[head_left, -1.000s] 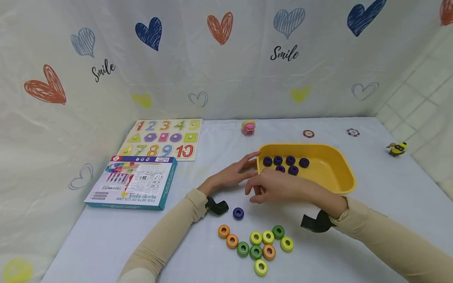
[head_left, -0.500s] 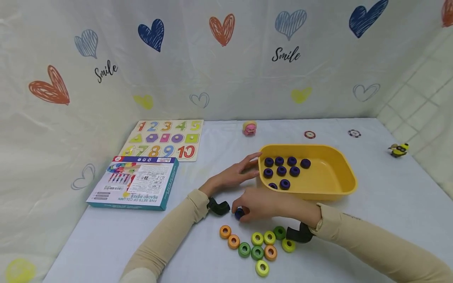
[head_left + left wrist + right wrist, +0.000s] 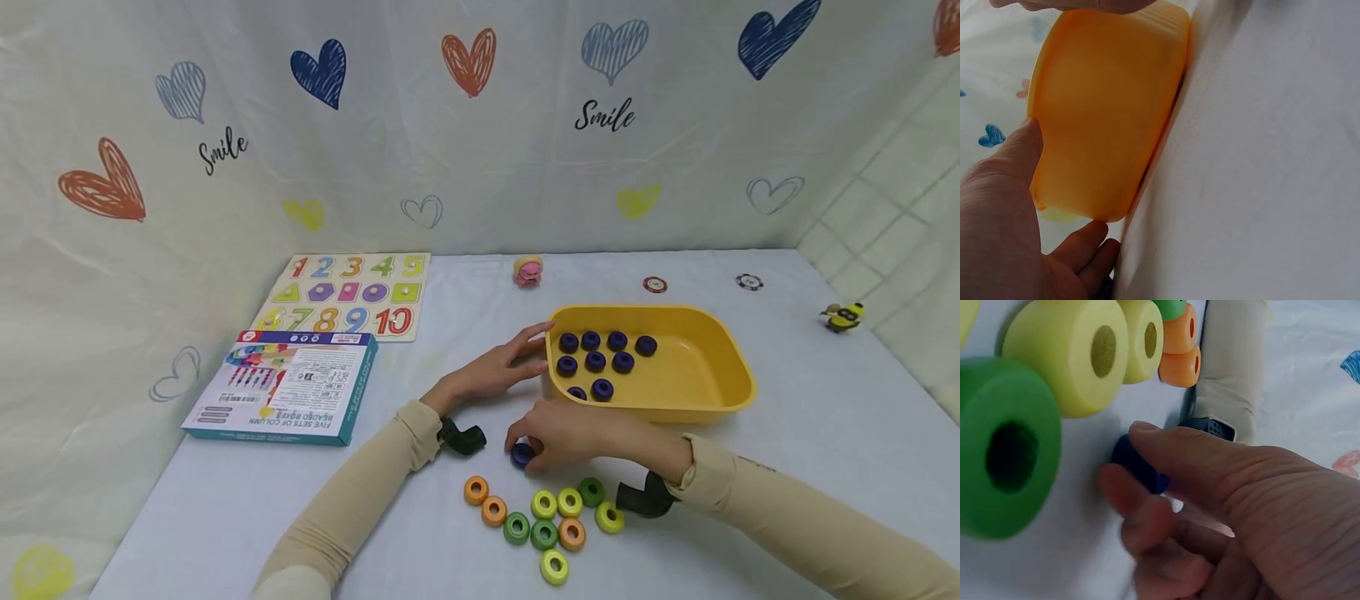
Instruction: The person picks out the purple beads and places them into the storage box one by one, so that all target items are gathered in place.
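With thumb and fingers, my right hand [image 3: 566, 432] pinches a dark blue ring bead [image 3: 521, 455] low over the white cloth, in front of the yellow tray [image 3: 693, 367]. In the right wrist view that blue bead [image 3: 1138, 464] shows between thumb and fingertips, partly covered. My left hand [image 3: 495, 372] rests against the tray's left end, fingers extended. The left wrist view has its thumb [image 3: 1032, 134] at the tray's rim and its fingertips at the lower wall. Several dark blue beads [image 3: 595, 362] lie in the tray's left half.
Loose orange, green and yellow beads [image 3: 543, 534] lie on the near cloth. At left, a boxed bead set [image 3: 281, 387] overlaps a number puzzle board [image 3: 352, 292]. A pink figurine [image 3: 528, 272], two chips [image 3: 655, 285] and a bee toy [image 3: 843, 317] stand farther back.
My right hand has come back from over the tray, taken hold of the lone blue bead on the cloth and shifted it slightly right. The left hand has stayed at the tray.
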`<state>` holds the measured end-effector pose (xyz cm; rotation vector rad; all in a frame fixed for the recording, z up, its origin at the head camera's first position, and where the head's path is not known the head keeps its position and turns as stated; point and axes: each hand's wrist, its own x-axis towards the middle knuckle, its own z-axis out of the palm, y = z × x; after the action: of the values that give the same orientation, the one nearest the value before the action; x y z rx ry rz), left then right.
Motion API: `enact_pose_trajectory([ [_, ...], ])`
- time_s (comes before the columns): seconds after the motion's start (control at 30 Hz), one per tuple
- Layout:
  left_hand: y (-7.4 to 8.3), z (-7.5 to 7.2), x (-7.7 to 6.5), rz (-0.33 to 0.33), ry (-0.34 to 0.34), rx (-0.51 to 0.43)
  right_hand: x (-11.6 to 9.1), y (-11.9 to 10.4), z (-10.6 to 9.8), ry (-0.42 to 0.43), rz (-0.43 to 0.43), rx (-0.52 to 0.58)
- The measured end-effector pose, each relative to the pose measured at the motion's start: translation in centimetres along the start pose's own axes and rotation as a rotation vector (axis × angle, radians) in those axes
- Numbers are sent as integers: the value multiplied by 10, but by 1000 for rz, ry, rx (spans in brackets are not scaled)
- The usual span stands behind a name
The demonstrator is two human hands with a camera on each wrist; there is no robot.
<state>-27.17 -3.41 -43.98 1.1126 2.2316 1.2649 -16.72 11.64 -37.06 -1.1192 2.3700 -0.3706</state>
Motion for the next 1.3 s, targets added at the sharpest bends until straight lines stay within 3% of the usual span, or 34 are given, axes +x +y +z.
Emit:
enact_pose_trajectory([
  [0.27,-2,1,0,-6,-7,-10,-6,4,-8,121,-55,138],
  [0.43,-1,-1,2,-11,-3,15,-19,11,-24,194,-2,189],
  [0.63,-3,-1,3,-43,0,50,-36,36,-42,261,88,224],
  [0.93,-4,2,1,-51,-2,36,-64,93,-61,255,174,357],
  [1.3,-3,1,0,-45,10,41,-88,151,-74,194,342,366],
])
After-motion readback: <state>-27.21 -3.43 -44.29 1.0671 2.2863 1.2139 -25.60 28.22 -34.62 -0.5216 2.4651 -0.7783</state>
